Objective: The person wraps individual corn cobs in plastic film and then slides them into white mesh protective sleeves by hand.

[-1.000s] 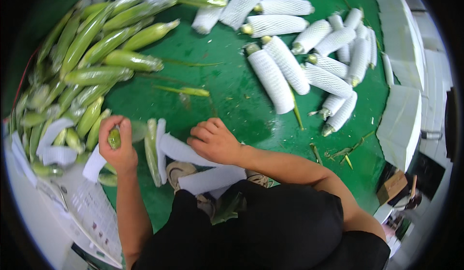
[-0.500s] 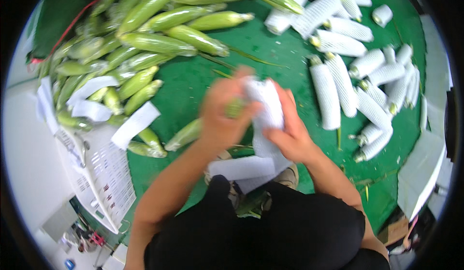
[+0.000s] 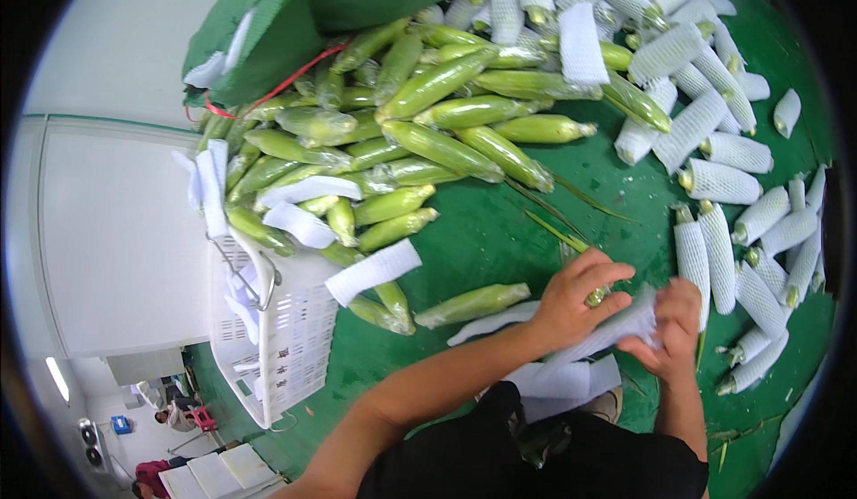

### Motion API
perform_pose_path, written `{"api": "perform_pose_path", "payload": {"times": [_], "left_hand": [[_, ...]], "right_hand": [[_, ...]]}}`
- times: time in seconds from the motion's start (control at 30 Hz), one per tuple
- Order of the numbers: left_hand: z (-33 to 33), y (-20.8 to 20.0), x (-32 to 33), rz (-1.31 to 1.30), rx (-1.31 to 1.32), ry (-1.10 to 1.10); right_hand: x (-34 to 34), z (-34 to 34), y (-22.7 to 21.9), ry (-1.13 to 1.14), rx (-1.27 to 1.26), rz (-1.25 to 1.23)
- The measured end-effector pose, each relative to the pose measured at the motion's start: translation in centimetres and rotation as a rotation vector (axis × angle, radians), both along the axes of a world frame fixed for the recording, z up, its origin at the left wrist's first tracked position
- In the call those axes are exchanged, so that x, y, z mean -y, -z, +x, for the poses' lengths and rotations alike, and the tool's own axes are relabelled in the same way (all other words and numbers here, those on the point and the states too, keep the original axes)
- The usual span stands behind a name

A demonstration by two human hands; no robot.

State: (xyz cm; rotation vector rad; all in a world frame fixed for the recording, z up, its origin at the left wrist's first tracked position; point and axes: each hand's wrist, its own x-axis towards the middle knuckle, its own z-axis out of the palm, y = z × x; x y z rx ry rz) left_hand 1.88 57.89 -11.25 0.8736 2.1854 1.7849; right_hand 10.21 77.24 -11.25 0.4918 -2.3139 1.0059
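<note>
My left hand (image 3: 571, 301) is closed around an ear of corn (image 3: 596, 297); only a small green end shows between the fingers. Close to its right, my right hand (image 3: 676, 328), slightly blurred, pinches a white foam net sleeve (image 3: 616, 328). The sleeve hangs slanted down toward my lap, and whether the corn's hidden end is inside it I cannot tell. More flat white sleeves (image 3: 571, 379) lie over my lap and feet. A single wrapped green ear (image 3: 473, 305) rests on the green floor left of my left hand.
A heap of film-wrapped corn (image 3: 437, 146) spills from a green sack (image 3: 295, 26) at the far left. Sleeved ears (image 3: 692, 258) lie in a pile at the right. A white plastic basket (image 3: 303, 347) stands at the left, and people (image 3: 178, 419) are in the background.
The view has swung left, so the scene sits further right and more of the sack and basket shows. The left hand still has the corn and the right hand the sleeve.
</note>
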Motion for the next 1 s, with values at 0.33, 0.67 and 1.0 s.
{"api": "perform_pose_path", "payload": {"times": [0.33, 0.67, 1.0], "left_hand": [[0.4, -0.7, 0.0, -0.173, -0.372, -0.074], [3.4, 1.5, 0.6, 0.250, 0.301, 0.101], [4.3, 7.2, 3.6, 0.665, 1.281, -0.115]], "right_hand": [[-1.2, 0.3, 1.4, -0.385, 0.722, -1.771], [6.3, -0.7, 2.8, 0.193, 0.723, -1.675], [6.3, 0.4, 5.2, 0.284, 0.894, -1.564]]}}
